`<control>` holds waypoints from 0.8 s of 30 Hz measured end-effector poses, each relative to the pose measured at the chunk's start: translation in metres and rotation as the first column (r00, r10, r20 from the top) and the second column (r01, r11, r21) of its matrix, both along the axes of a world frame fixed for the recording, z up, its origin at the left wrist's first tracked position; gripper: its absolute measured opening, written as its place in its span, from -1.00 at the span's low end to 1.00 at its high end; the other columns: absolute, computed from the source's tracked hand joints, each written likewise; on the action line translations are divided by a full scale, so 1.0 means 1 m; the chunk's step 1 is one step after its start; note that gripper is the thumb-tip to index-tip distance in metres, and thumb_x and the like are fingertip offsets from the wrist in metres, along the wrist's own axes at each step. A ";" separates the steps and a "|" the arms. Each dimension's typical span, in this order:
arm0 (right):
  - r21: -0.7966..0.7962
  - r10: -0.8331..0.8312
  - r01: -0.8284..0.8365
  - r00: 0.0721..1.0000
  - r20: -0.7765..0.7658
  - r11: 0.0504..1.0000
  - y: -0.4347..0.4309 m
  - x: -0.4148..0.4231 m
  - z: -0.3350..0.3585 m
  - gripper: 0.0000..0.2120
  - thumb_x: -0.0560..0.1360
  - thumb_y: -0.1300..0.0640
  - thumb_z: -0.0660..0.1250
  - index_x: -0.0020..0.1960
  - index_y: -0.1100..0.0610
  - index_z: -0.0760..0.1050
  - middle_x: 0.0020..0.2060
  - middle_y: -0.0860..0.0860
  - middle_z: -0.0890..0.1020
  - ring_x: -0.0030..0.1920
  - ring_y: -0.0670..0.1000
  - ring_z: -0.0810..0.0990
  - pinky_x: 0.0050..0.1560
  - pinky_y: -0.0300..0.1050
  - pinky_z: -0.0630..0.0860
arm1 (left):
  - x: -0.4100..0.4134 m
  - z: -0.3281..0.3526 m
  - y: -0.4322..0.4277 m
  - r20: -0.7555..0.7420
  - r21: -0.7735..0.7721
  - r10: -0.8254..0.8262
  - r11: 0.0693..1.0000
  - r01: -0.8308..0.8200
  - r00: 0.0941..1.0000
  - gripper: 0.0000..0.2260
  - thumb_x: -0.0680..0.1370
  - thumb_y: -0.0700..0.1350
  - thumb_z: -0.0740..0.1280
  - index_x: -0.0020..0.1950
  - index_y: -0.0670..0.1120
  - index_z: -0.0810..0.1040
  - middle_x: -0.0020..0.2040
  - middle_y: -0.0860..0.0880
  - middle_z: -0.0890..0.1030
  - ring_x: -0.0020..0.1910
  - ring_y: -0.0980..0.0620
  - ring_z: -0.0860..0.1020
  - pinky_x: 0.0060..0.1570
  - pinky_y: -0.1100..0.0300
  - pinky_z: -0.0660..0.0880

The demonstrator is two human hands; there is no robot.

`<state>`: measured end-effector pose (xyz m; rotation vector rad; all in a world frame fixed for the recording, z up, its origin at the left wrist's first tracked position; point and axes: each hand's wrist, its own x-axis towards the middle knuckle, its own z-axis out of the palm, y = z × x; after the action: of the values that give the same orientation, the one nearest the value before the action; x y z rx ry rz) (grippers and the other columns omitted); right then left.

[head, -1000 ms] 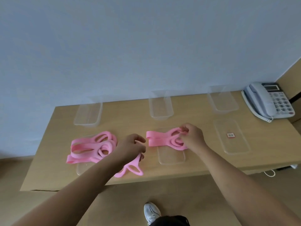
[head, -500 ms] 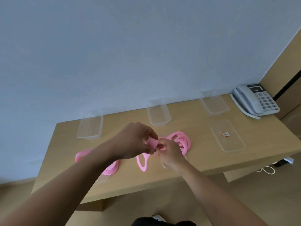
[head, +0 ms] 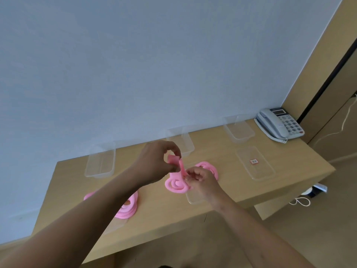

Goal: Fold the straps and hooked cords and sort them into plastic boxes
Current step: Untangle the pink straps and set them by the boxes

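Both hands hold one pink strap (head: 176, 183) above the wooden table (head: 228, 192). My left hand (head: 156, 163) pinches its folded upper end, raised off the table. My right hand (head: 201, 182) grips the strap lower down, and its looped end hangs curled beside that hand. Another pink strap (head: 209, 167) lies coiled just behind my right hand. A pile of pink straps (head: 129, 207) lies at the left, partly hidden by my left forearm. Three clear plastic boxes stand along the back: left (head: 100, 161), middle (head: 181, 140), right (head: 239, 128).
A clear lid (head: 255, 163) with a red sticker lies at the right of the table. Another clear lid (head: 193, 198) lies under my right hand. A grey telephone (head: 278, 124) sits at the far right corner. The blue wall runs behind the table.
My left hand lifted a strap off the table and met my right hand at the middle. The strap's end is now folded over between my fingers. The camera tilted up and left.
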<state>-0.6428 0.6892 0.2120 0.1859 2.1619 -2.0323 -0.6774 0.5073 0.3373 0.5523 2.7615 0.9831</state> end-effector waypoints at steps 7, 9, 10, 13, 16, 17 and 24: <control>-0.019 0.114 -0.114 0.993 0.029 0.993 -0.002 0.009 -0.008 -0.73 0.37 0.29 0.54 -0.01 0.03 0.61 -0.30 -0.18 0.57 -0.24 -0.15 0.56 -0.19 -0.42 0.44 | -0.007 -0.007 0.009 0.139 0.172 0.050 0.982 -0.074 0.989 -0.62 0.34 -0.29 0.57 -0.07 0.08 0.49 -0.17 0.00 0.71 -0.29 0.02 0.60 -0.37 0.18 0.50; 0.035 0.110 -0.112 0.993 0.046 0.993 -0.005 0.012 -0.014 -0.78 0.37 0.19 0.57 -0.04 0.02 0.61 -0.30 -0.19 0.62 -0.26 -0.18 0.58 -0.22 -0.38 0.48 | -0.010 -0.014 0.010 0.161 0.217 0.103 0.967 -0.136 0.982 -0.60 0.32 -0.31 0.57 -0.05 0.06 0.49 -0.15 -0.05 0.69 -0.28 0.00 0.60 -0.35 0.17 0.52; 0.044 0.088 -0.091 0.994 0.060 0.995 -0.005 0.013 -0.016 -0.79 0.37 0.13 0.58 -0.05 0.02 0.63 -0.29 -0.17 0.64 -0.27 -0.17 0.59 -0.24 -0.35 0.49 | -0.012 -0.019 0.010 0.177 0.242 0.135 0.954 -0.176 0.975 -0.59 0.32 -0.32 0.57 -0.04 0.06 0.50 -0.13 -0.09 0.68 -0.26 -0.04 0.62 -0.34 0.14 0.56; -0.044 -0.027 0.034 0.989 0.147 0.998 0.007 0.012 -0.020 -0.75 0.34 0.17 0.59 0.00 0.02 0.67 -0.15 -0.08 0.73 -0.15 -0.09 0.71 -0.22 -0.33 0.57 | -0.021 -0.042 0.000 0.240 0.274 0.249 0.910 -0.311 0.938 -0.61 0.34 -0.33 0.57 -0.01 0.02 0.53 -0.08 -0.15 0.64 -0.30 -0.11 0.67 -0.27 0.03 0.67; 0.019 -0.122 0.121 0.969 0.216 0.993 0.025 0.005 -0.023 -0.67 0.35 0.27 0.53 0.08 0.04 0.65 -0.07 0.00 0.73 -0.11 -0.01 0.72 -0.22 -0.24 0.59 | -0.028 -0.078 -0.015 0.359 0.209 0.311 0.892 -0.401 0.880 -0.67 0.35 -0.33 0.59 -0.02 -0.07 0.57 -0.11 -0.14 0.65 -0.38 -0.04 0.64 -0.27 0.03 0.67; 0.087 -0.157 0.141 0.964 0.216 0.986 0.031 0.001 -0.024 -0.67 0.37 0.30 0.50 0.09 0.05 0.64 -0.04 0.01 0.71 -0.10 0.00 0.71 -0.21 -0.21 0.58 | -0.029 -0.092 -0.019 0.413 0.177 0.320 0.890 -0.420 0.853 -0.69 0.35 -0.33 0.60 -0.03 -0.12 0.59 -0.13 -0.13 0.67 -0.39 -0.02 0.64 -0.28 0.07 0.66; 0.310 -0.204 0.143 0.963 0.176 0.940 0.068 -0.034 -0.034 -0.77 0.39 0.25 0.49 -0.06 -0.05 0.66 -0.09 -0.07 0.70 -0.05 -0.02 0.68 -0.13 -0.20 0.56 | -0.021 -0.169 0.005 0.606 0.062 0.322 0.892 -0.447 0.728 -0.73 0.40 -0.21 0.61 -0.01 -0.17 0.59 -0.12 -0.16 0.71 -0.30 -0.01 0.61 -0.25 0.09 0.61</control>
<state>-0.6772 0.7569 0.1778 0.6194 2.3732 -1.6679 -0.6983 0.5121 0.1685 -0.3064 2.2485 1.2701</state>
